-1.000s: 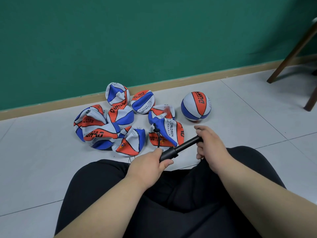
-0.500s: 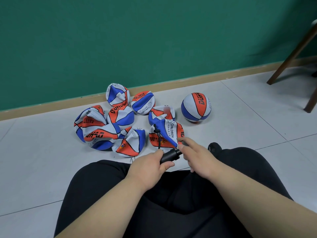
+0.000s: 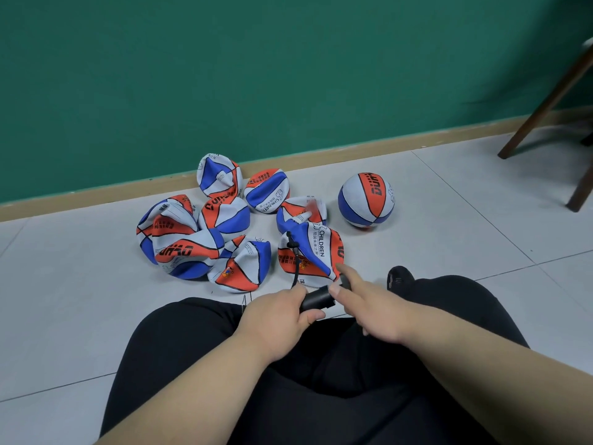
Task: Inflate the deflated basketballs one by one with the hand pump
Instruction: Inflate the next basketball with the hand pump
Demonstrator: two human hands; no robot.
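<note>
The deflated basketball point(image 3: 316, 252) lies on the floor point(image 3: 449, 252) before your knees, with the hose point(image 3: 296, 261) attached. Your left hand point(image 3: 276, 316) grips the hand pump point(image 3: 316, 298). Your right hand point(image 3: 375, 309), fingers nearly straight, presses its handle. A skewed stroke can slip off and tug the hose free.

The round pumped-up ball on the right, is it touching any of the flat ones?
Apart. The head view shows a strip of bare floor tile between the inflated ball and the nearest deflated ball.
</note>
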